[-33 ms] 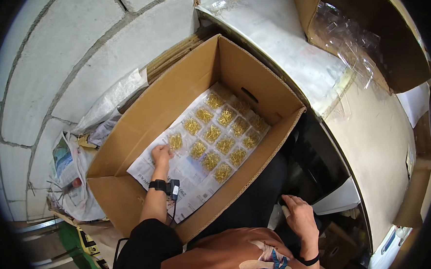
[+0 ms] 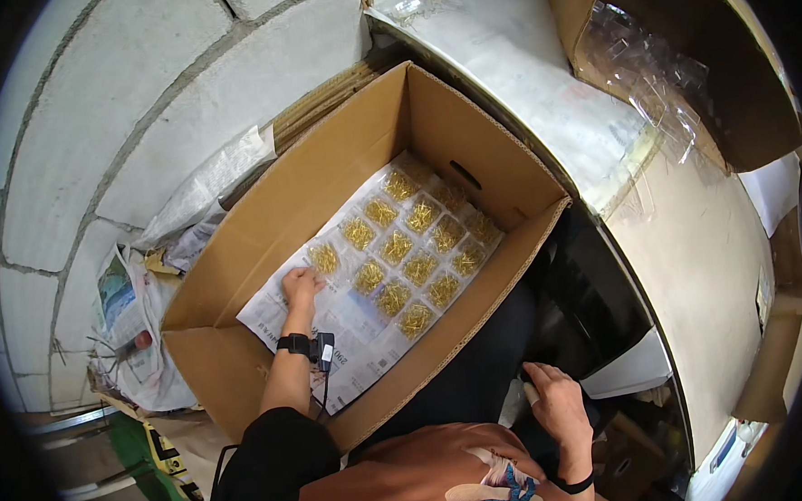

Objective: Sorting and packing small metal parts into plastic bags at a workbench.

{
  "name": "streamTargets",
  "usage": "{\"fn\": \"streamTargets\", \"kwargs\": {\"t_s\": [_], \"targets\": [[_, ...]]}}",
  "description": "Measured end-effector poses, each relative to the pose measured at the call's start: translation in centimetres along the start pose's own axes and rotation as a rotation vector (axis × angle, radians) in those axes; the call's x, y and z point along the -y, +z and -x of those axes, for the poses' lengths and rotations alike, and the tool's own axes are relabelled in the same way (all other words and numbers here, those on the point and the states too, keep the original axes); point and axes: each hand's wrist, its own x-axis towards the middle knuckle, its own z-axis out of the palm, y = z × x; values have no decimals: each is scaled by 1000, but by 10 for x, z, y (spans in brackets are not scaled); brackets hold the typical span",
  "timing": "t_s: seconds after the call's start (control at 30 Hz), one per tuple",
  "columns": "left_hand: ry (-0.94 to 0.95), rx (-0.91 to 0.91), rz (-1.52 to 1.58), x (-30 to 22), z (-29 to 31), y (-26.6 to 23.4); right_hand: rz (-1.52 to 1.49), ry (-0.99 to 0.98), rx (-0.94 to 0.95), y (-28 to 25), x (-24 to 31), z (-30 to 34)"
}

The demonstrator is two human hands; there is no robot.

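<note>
A cardboard box [image 2: 264, 239] stands open before me, its bottom lined with printed paper [image 2: 333, 345]. On the paper lie several clear, flat plastic cases of thin gold-coloured pins or sticks [image 2: 394, 247], set in slanting rows. My left hand [image 2: 302, 285] reaches inside, fingers curled at the near-left corner of the clear case [image 2: 324, 257] at the left end. Its fingertips are partly hidden. Outside the box at the lower right, my right hand [image 2: 557, 404] rests near my leg with fingers loosely stretched and thumb apart. No held thing shows in it.
The box's tall walls surround my left forearm. A light-covered surface [image 2: 690, 226] lies to the right, bearing another cardboard box [image 2: 736, 61] with clear plastic pieces [image 2: 650, 74]. Pale block wall [image 2: 139, 92] rises at left, with bags and papers [image 2: 133, 337] below it.
</note>
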Motion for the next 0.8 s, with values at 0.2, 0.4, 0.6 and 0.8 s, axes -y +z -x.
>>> {"fn": "streamTargets", "kwargs": {"t_s": [0.2,0.4,0.6,0.8], "targets": [[-45,205,249,-19,20,12,2,24,19,11,14,5],[377,-39,69,54,-43,-10,29,199,-77,19,5,53],[299,-63,-23,50,-68,-28,-40,373,-200,48,12,118],[171,-32,96,41,-98,-11,-133,567,-256,69,29,177]]}}
